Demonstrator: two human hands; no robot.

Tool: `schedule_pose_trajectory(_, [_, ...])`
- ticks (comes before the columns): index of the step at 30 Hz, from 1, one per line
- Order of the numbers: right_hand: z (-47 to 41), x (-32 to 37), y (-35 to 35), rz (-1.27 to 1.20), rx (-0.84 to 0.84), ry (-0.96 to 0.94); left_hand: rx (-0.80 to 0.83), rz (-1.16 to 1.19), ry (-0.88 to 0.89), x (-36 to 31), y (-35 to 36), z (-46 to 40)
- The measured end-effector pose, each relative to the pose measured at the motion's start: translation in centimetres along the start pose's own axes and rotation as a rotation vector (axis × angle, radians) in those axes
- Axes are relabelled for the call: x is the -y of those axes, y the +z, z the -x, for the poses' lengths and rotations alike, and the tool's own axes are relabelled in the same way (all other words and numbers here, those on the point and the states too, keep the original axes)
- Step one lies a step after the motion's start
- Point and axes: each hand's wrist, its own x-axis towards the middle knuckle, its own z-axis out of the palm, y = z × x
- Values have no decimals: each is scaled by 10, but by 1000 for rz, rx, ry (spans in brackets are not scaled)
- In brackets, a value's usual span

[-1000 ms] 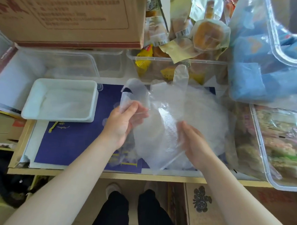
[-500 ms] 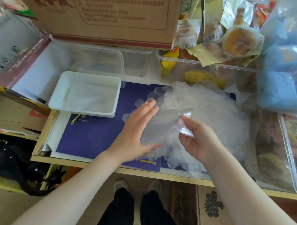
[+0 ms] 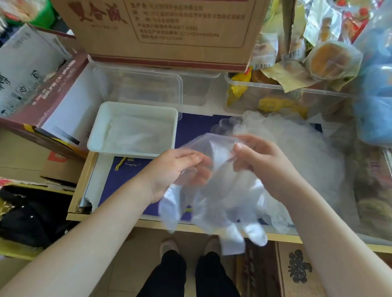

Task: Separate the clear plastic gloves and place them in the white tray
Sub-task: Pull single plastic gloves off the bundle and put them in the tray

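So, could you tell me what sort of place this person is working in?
Probably a small shop's storeroom or packing corner: a printed cardboard carton, clear tubs of wrapped pastries, and a pile of clear plastic gloves beside a white tray.

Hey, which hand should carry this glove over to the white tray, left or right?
Probably the left hand. It already grips the clear glove and is the one nearer the white tray. The right hand pinches the glove's top edge on the side near the glove pile.
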Motion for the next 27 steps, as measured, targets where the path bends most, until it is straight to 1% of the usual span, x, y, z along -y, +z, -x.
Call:
schedule_pose_trajectory(1, [-2,-4,8,35,-15,2,-4,14,-32,5,-6,-1])
schedule_pose_trajectory(3, [-8,-18,20,71,-117,28,5,-36,-90,17,-20,2])
schedule_pose_trajectory(6, [-14,-35,27,16,-236,96,21,-282,-145,38,-44,12])
schedule_pose_trajectory(8, [-16,-46,32,19,-219,123,-3,-387,-153,44,-56,17])
schedule_pose_trajectory(12, [-11,-59,53,15,-109,144,-110,-309,-134,43,-58,11])
schedule_pose_trajectory(15, [-7,-60,61,-29,-79,161,-159,-307,-91,43,-47,-1])
schedule_pose_trajectory(17, [-2,-57,61,-83,-97,207,-154,-347,-63,46,-41,-6])
schedule_pose_trajectory(20, [3,-55,53,-245,-207,321,-106,-415,5,54,-35,-8])
schedule_pose_trajectory(22, [5,-57,48,-336,-252,370,-87,-472,46,58,-31,-9])
schedule_pose_trajectory(24, [6,-62,45,-392,-262,410,-162,-415,103,60,-25,-11])
schedule_pose_trajectory(25, [8,-66,44,-345,-251,420,-232,-363,127,62,-22,-13])
schedule_pose_trajectory(27, [12,-75,42,-147,-207,424,-338,-298,140,61,-16,-16])
